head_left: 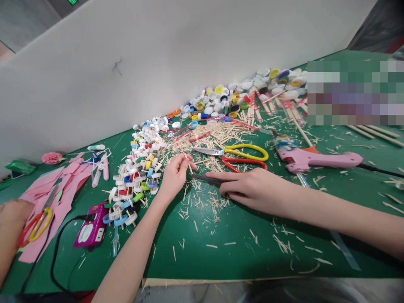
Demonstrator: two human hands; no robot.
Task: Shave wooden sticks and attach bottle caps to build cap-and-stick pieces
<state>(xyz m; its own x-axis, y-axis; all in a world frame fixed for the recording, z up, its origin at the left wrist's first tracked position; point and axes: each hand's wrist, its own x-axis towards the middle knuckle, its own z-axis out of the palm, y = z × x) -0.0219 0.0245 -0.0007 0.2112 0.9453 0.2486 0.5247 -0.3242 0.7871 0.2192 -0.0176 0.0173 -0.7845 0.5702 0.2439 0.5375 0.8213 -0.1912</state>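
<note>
My left hand (175, 174) pinches a short wooden stick (189, 165) between thumb and fingers, just right of a chain of coloured bottle caps joined by sticks (139, 176). My right hand (252, 187) lies on the green table (240, 248) with its fingers closed on a dark cutting tool (206, 179) whose blade points left toward the stick. Wood slivers (208, 206) are scattered under and between both hands.
Yellow and red handled scissors (235, 155) lie behind my right hand, a pink glue gun (315, 159) to its right. Loose bottle caps (240, 97) and wooden sticks (293, 111) pile along the white wall. Pink paper (59, 181), a magenta device (93, 227) and another person's hand (12, 219) with scissors are at left.
</note>
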